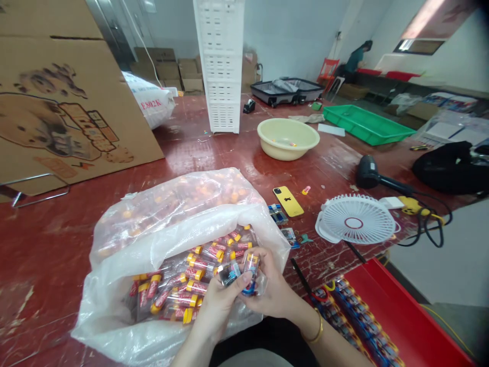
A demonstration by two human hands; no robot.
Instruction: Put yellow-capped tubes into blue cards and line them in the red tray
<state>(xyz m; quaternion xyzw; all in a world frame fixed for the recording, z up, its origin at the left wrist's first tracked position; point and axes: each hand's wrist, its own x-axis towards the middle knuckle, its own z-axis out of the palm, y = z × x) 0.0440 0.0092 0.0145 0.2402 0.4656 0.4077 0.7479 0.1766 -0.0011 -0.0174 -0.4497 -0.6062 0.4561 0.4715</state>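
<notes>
Both my hands are close together over an open white plastic bag (175,239). Inside it lie several small clear tubes (191,288) with yellow caps and red-and-white printing. My left hand (221,300) pinches a small dark and blue printed piece (228,273) with its thumb on top. In the fingers of my right hand (273,290) is a clear plastic tube (251,262) with a yellow band near its top, held upright. Something shiny and blue shows between the two hands, and its kind is hard to make out.
A yellow phone (288,201), white fan (355,219) and black hair dryer (369,173) lie on the right. Behind stand a cream basin (288,148), white crate (223,66) and green tray (367,125). Left is a cardboard box (76,102); lower right, a red tray (412,306).
</notes>
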